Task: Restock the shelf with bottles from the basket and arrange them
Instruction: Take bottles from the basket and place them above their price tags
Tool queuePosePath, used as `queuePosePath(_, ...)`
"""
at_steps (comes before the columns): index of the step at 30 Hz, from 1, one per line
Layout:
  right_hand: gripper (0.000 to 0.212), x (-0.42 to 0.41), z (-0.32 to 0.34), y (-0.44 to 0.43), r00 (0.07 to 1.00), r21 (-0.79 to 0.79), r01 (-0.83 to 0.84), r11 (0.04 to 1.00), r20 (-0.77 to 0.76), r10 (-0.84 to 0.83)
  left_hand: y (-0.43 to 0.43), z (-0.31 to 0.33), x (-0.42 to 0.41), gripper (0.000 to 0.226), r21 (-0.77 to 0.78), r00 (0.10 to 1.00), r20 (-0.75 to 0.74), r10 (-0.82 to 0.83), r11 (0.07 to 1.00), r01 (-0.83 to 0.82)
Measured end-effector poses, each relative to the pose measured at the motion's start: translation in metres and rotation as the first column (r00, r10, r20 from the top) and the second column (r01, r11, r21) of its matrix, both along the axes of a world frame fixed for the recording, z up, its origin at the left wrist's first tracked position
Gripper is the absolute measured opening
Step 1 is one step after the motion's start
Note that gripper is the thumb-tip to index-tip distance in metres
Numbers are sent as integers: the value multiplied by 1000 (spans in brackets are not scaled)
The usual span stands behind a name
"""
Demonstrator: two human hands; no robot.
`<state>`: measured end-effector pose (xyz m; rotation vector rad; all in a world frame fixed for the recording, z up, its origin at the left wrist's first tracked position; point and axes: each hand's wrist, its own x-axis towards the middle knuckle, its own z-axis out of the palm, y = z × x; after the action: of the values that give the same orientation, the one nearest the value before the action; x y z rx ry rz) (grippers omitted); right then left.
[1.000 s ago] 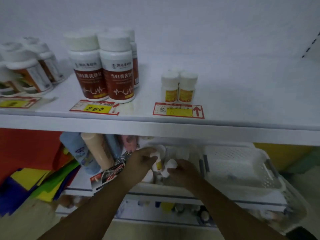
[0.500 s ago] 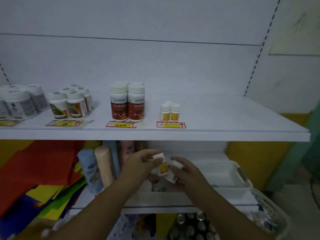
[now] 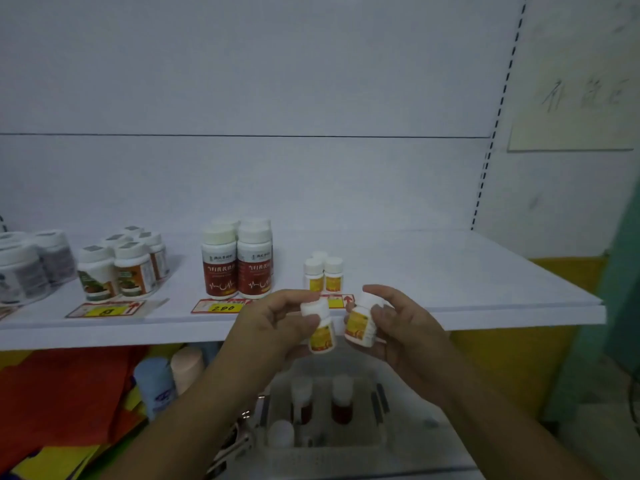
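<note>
While three small yellow-labelled bottles (image 3: 323,273) already stand on the shelf (image 3: 450,289), we hold two more just near its front edge, left hand (image 3: 273,327) clamped on one bottle (image 3: 320,327), right hand (image 3: 398,327) on another (image 3: 360,323); further bottles wait in the basket (image 3: 325,441) below, tall red-labelled bottles (image 3: 237,263) crowding the left.

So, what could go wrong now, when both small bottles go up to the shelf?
1. The small bottles on the shelf stand tightly together near the front edge; a nudge could topple them.
2. The left hand pinches its bottle only near the cap, so it might slip.
3. The right hand holds its bottle tilted.
</note>
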<state>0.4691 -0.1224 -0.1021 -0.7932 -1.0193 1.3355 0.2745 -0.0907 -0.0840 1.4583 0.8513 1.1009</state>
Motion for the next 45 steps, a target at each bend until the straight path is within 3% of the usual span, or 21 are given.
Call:
queuePosePath(4, 25, 14, 15, 22, 998, 31, 55, 998, -11, -55, 15, 19, 17, 26, 161, 997, -60, 55, 986, -45)
queuePosePath(9, 20, 30, 38, 59, 985, 74, 150, 986, 71, -155, 50, 56, 40, 23, 459, 938, -184, 294, 870, -183)
queuePosePath(14, 17, 41, 48, 104, 948, 140, 205, 969, 216, -232, 91, 70, 60, 22, 517, 874, -183, 449, 801, -303)
queuePosePath(19, 29, 36, 45, 148, 867, 78, 220, 972, 441, -232, 128, 74, 73, 21, 575, 742, -399, 539, 777, -256)
queuePosePath(23, 22, 33, 33, 164, 825, 39, 149, 988, 546, -147, 153, 87, 81, 42, 497, 568, -691, 448, 864, -76)
queuePosePath(26, 17, 33, 30, 168, 819, 40, 102, 994, 564, -106, 167, 91, 82, 40, 394, 406, -843, 353, 919, 21)
queuePosePath(31, 12, 30, 28, 170, 807, 24, 35, 999, 589, -42, 174, 90, 87, 38, 75, 388, -918, 75, 997, -14)
queuePosePath(34, 6, 29, 25, 171, 803, 11, 7, 1000, 596, -12, 176, 88, 89, 38, -10, 405, -914, 10, 999, -46)
queuePosePath(41, 8, 32, 18, 173, 789, 34, -9, 999, 614, -14, 177, 79, 90, 33, -21, 393, -919, 12, 996, -81)
queuePosePath(43, 21, 32, 16, 173, 770, 94, 63, 994, 629, -108, 176, 76, 90, 36, 23, 390, -919, 53, 996, -81)
queuePosePath(45, 30, 32, 18, 173, 702, 183, 183, 966, 664, -259, 176, 75, 89, 43, 138, 317, -938, 142, 990, -34)
